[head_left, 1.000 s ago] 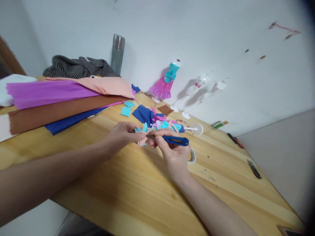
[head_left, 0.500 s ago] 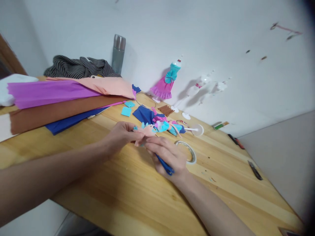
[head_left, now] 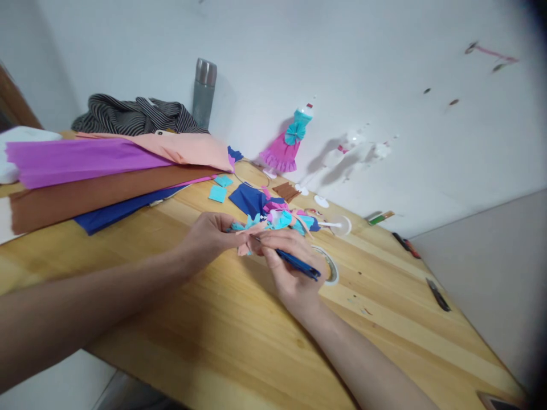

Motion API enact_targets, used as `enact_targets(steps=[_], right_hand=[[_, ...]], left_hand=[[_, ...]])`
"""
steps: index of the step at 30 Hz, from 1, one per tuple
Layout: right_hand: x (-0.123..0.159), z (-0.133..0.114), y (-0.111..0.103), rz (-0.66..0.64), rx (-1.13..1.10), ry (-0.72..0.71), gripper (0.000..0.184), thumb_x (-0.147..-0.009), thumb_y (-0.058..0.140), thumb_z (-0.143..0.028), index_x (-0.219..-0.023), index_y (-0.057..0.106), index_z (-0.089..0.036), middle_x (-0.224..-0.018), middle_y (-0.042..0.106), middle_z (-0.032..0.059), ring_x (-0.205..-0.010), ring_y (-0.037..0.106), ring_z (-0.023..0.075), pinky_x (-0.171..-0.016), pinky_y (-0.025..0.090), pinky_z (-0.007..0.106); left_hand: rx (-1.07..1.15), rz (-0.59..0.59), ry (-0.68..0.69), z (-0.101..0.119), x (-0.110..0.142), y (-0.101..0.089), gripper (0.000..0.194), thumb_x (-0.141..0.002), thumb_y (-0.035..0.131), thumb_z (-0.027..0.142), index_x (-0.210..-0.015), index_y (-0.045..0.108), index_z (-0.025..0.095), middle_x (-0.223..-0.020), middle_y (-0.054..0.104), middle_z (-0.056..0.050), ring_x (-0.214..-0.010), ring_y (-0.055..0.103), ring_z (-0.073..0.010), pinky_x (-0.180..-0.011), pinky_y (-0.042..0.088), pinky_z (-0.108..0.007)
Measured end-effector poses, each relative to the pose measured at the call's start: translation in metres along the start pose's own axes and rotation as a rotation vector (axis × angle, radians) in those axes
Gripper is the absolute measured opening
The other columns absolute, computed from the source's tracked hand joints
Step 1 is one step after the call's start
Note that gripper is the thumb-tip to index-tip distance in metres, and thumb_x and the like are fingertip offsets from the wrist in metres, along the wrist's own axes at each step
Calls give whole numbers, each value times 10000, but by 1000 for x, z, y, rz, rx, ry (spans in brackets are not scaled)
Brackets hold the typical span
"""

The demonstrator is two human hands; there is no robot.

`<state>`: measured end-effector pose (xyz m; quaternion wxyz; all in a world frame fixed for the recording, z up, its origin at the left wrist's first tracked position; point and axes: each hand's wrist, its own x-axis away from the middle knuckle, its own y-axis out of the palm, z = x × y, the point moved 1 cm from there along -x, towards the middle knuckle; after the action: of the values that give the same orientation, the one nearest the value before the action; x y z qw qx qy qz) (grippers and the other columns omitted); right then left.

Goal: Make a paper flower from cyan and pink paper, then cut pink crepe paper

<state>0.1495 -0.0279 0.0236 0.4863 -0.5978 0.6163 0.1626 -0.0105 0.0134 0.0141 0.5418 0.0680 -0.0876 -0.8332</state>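
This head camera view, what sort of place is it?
Probably a small craft table at home or in a workroom: strips of colored crepe paper, a roll of tape, and a little form in a pink and turquoise dress.

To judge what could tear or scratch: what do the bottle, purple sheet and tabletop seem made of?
Bottle: probably metal, from its shiny cap; the satin grey body could be plastic.
Purple sheet: likely matte crepe paper, by its ragged end.
Tabletop: smooth wood, by its grain.
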Motion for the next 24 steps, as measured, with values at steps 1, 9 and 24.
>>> enact_targets(steps=[1, 9, 24], right_hand=[[0, 0, 1, 31, -30, 51, 183, -821, 606, -58, -878, 687, -211, -816, 703, 37, -780, 672, 167, -715, 554, 313], [5, 7, 12, 220, -420, 429, 81, -828, 641, -150, -846, 700, -204, -843, 699, 26, -672, 667, 144, -630, 565, 309], [3, 10, 12, 267, -665, 769, 104, -770, 725, -252, -832, 678, -183, -616, 694, -8, -548, 656, 117, -556, 548, 231]], left_hand=[[25, -8, 8, 0, 0, 0, 202, -669, 704, 252, -513, 652, 136, -583, 667, -13, -624, 590, -122, -732, 451, -250], [102, 35, 8, -2, 5, 3, 198, -634, 759, 298, -536, 688, 141, -648, 716, -36, -721, 648, -160, -790, 466, -263], [175, 39, -70, -2, 2, 3, 157, -639, 747, 254, -563, 708, 122, -671, 712, -63, -790, 653, -194, -866, 453, -318]])
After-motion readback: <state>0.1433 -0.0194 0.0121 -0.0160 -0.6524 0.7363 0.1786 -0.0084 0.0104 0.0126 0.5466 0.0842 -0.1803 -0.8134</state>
